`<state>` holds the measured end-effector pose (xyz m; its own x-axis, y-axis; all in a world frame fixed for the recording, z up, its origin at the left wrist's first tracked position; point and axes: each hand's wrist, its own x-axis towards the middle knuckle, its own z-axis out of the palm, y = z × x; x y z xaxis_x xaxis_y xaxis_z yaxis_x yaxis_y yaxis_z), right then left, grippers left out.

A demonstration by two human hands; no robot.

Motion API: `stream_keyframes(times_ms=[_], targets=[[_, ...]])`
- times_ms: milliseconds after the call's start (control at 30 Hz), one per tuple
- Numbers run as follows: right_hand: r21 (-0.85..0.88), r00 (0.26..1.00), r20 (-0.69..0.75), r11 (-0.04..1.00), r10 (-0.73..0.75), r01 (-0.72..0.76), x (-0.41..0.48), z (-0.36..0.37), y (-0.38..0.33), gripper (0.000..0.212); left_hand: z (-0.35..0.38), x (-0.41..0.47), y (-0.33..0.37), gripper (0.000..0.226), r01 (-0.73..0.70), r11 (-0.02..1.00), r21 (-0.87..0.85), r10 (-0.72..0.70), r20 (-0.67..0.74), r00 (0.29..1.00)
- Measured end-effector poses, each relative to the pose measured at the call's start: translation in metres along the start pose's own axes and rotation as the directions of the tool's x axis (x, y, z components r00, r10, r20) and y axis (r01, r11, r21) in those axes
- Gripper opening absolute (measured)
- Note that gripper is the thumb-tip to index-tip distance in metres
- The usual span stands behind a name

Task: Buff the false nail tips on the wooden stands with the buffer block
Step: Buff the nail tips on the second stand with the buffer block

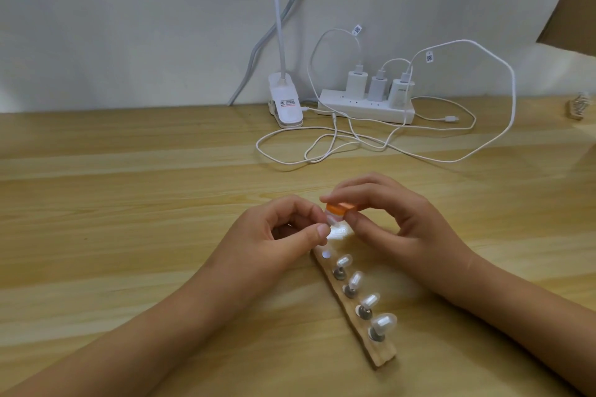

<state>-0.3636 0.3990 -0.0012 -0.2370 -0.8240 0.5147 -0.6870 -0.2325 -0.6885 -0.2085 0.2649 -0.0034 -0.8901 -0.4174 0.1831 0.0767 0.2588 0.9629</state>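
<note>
Stand [383, 355] on table [129, 203] bears 4 nail tips [356, 279]; power strip [364, 108] behind

A pale wooden tabletop [129, 203] with long grain lines fills the lower part of the view and meets a plain off-white wall [129, 26] behind it. At that back edge stands a white clip lamp [286, 103], its flexible neck rising out of view, with a grey cable [258, 51] running up the wall beside it. Just to its right lies a white power strip [364, 109] carrying three white chargers [377, 87]. Thin white cords [451, 145] loop loosely over the wood nearby. A brown panel [574, 3] cuts across the top right corner. The light is soft and even.
</note>
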Motion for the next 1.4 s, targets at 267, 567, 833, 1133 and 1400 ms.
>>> stream_keyframes(times_ms=[267, 567, 833, 1133, 1400], targets=[[0.166, 0.991, -0.021, 0.978, 0.132, -0.126, -0.0002, -0.0021, -0.0019, 0.023, -0.0008, 0.0005, -0.0014, 0.003, 0.017, 1.0, -0.023, -0.017, -0.031, 0.999], [0.305, 0.975, 0.038, 0.926, 0.22, -0.221, -0.0012, 0.0038, -0.0064, 0.026, -0.0005, -0.0001, 0.0009, 0.011, 0.015, 0.999, -0.046, -0.017, -0.038, 0.999], [0.292, 0.982, 0.037, 0.938, 0.186, -0.188, -0.0012, 0.0052, -0.0046, 0.02, -0.0013, 0.0006, -0.0002, 0.007, 0.013, 0.999, -0.034, -0.013, -0.027, 1.0], [0.229, 0.995, -0.003, 0.968, 0.104, -0.101, -0.001, 0.0055, -0.0055, 0.02, -0.0023, 0.0005, 0.0005, 0.009, 0.026, 0.999, -0.022, -0.026, -0.019, 0.999], [0.137, 0.999, -0.002, 0.989, 0.054, -0.053, -0.0008, 0.0046, -0.0051, 0.02, -0.0017, 0.0005, 0.0008, 0.004, 0.018, 0.999, -0.032, -0.019, -0.026, 0.999]])
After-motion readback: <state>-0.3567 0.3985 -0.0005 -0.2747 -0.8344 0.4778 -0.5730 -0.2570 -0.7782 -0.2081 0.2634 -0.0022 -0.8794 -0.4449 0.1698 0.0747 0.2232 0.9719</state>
